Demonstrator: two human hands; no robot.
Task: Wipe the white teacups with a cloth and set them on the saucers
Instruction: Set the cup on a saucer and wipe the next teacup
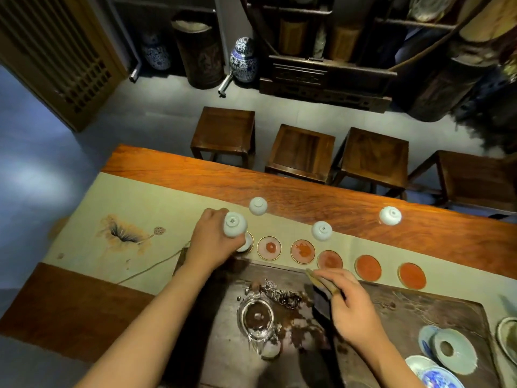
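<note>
Teacups are the business here, and going from the left, the left hand point(212, 242) comes first: its fingers are closed around a small white porcelain teacup point(234, 224), turned so that its foot ring faces the camera. It is held just above the leftmost round gold-rimmed saucer point(249, 242), where another white cup already seems to sit, partly hidden by the hand; I cannot tell if the held cup touches it. I judge that this cup is held tilted so the cloth can reach it, or it is about to be turned upright.

Beside it, a second white teacup point(258, 205) stands upside down on the pale cloth runner point(117, 203), probably to drain. Next, the row of orange saucers point(302, 251) runs to the right along the runner, near the dark stone tea tray point(419, 309), so each finished cup has a place ready. A third inverted teacup point(321, 231) waits just behind this row, and a fourth point(390, 215) stands further right on the red-brown wooden counter point(307, 191), well apart from the others.

The right hand point(352, 309) hovers over the tray and pinches a dark folded cloth point(321, 292) together with a light brown strip, perhaps the cloth's edge or a tool; this is not clear. Four cups, I think, are not yet on saucers.
</note>
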